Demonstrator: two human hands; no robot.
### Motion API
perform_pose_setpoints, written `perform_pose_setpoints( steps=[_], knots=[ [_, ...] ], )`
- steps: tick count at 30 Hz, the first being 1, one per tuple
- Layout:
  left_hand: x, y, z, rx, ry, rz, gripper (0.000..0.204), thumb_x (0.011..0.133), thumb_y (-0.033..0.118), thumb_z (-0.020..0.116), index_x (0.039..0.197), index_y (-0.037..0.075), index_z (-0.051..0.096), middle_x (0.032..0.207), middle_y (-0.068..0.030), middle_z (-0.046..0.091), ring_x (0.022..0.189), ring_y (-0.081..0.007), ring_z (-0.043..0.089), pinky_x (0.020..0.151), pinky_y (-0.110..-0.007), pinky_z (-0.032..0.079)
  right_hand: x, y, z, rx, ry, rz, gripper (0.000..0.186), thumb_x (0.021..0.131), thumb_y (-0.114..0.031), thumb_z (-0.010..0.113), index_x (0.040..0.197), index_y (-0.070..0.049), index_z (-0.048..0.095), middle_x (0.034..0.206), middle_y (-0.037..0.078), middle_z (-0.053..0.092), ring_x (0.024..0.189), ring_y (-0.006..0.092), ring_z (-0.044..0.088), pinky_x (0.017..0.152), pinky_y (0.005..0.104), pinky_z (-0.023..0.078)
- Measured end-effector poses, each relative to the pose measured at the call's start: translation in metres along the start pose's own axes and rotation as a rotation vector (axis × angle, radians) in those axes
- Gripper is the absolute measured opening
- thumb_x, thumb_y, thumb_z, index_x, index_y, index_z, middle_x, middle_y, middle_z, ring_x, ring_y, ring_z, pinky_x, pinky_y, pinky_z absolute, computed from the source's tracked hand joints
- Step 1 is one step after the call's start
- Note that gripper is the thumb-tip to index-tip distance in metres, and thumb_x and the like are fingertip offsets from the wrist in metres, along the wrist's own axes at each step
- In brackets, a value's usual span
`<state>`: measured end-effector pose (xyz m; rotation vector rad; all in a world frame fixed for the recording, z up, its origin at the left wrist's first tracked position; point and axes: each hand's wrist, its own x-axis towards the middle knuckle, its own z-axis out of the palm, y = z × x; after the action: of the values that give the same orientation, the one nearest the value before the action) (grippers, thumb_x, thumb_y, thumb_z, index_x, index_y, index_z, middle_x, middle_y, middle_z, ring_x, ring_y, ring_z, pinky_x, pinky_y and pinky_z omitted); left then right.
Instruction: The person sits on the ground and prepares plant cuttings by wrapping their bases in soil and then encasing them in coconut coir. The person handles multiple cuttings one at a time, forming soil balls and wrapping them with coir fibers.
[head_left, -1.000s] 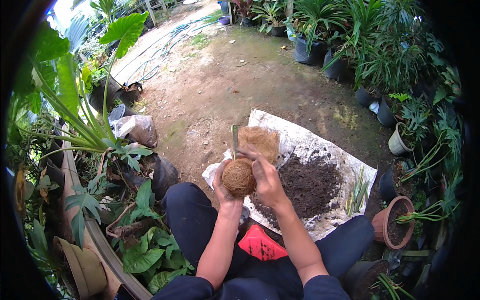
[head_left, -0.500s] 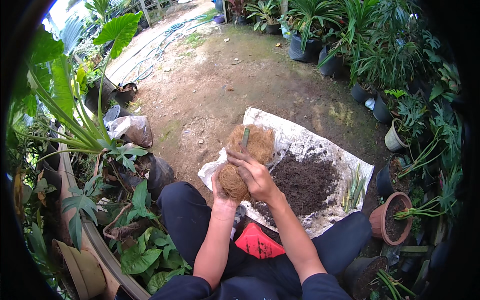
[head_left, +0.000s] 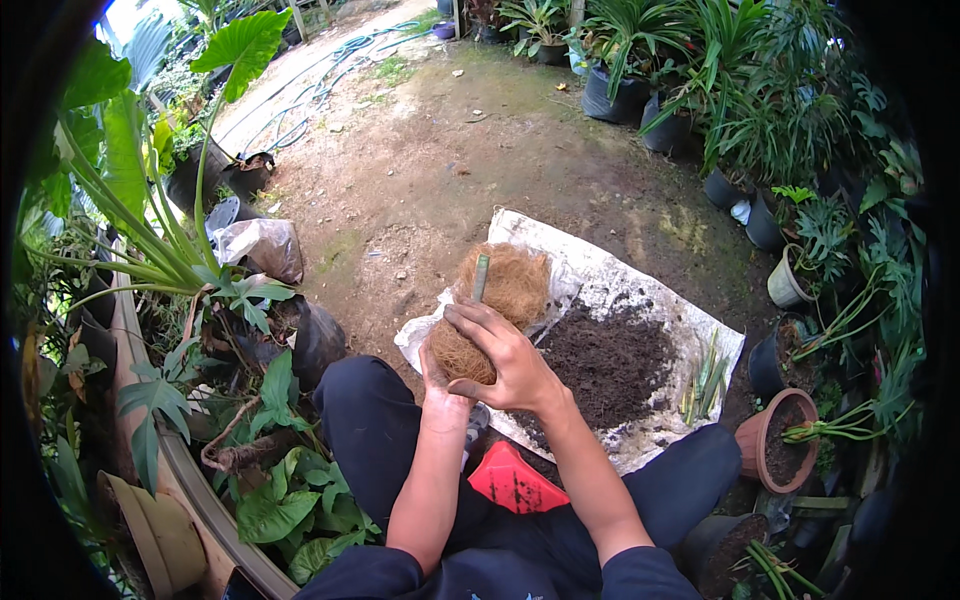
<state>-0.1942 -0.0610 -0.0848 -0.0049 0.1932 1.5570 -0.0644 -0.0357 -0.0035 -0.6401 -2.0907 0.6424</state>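
Observation:
Between my left hand (head_left: 440, 390) and my right hand (head_left: 505, 365) sits a round ball of brown coconut fibre (head_left: 455, 355); both hands grip it. A flat green leaf cutting (head_left: 481, 275) stands up from the ball, above my right fingers. Behind it, loose fibre (head_left: 520, 280) lies on a white sack sheet (head_left: 590, 255), beside a heap of dark soil (head_left: 605, 365). Several green cuttings (head_left: 705, 385) lie at the sheet's right side. Just below my hands is a red plastic object (head_left: 515, 485) smudged with dirt.
Potted plants line both sides, including a terracotta pot (head_left: 775, 440) and a white pot (head_left: 790, 275) at right and a curved planter edge (head_left: 180, 475) at left. A clouded plastic bag (head_left: 260, 250) lies at left. Blue hoses (head_left: 330, 80) lie across the bare earth behind.
My right hand has shifted over the fibre ball, its fingers now across the top and its thumb lower at the front, covering more of it. The cutting's tilt has changed slightly.

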Motion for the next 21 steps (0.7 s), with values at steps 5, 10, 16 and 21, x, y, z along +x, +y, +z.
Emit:
perform_pose_setpoints(
  steps=[5,10,16,21],
  knots=[
    [-0.001,-0.007,0.009,0.069,0.185,0.067,0.063,0.097,0.057,0.036,0.143,0.014,0.046,0.144,-0.0127,0.049,0.131,-0.0316,0.049,0.109,-0.049,0.042,0.0,-0.006,0.016,-0.151,0.091,-0.003,0.062,0.073,-0.056,0.077,0.125,-0.023,0.068,0.133,0.011,0.059,0.128,0.0341,0.053,0.11,0.0517,0.037],
    [-0.005,-0.008,0.021,0.109,0.305,0.031,0.064,0.099,0.057,0.034,0.145,0.014,0.043,0.146,-0.0148,0.047,0.134,-0.032,0.046,0.111,-0.049,0.04,-0.003,-0.002,0.017,-0.332,0.161,-0.058,0.045,0.075,-0.045,0.079,0.11,-0.017,0.074,0.132,0.009,0.061,0.131,0.0337,0.051,0.111,0.0557,0.034],
    [-0.002,-0.008,0.001,0.064,0.133,0.003,0.048,0.101,0.045,0.044,0.135,0.012,0.05,0.135,-0.0129,0.054,0.127,-0.0269,0.052,0.107,-0.043,0.045,-0.002,0.005,0.016,-0.227,0.142,-0.063,0.034,0.075,-0.025,0.075,0.106,-0.01,0.073,0.125,0.008,0.065,0.124,0.0324,0.056,0.106,0.0492,0.042],
    [0.022,0.001,-0.066,-0.03,-0.011,-0.032,0.044,0.102,0.042,0.043,0.132,0.011,0.052,0.133,-0.0118,0.055,0.126,-0.0263,0.052,0.109,-0.042,0.042,-0.004,0.004,0.02,-0.147,0.145,-0.013,0.033,0.073,-0.023,0.075,0.104,-0.01,0.073,0.117,0.009,0.067,0.114,0.0321,0.062,0.102,0.046,0.047]
  ],
)
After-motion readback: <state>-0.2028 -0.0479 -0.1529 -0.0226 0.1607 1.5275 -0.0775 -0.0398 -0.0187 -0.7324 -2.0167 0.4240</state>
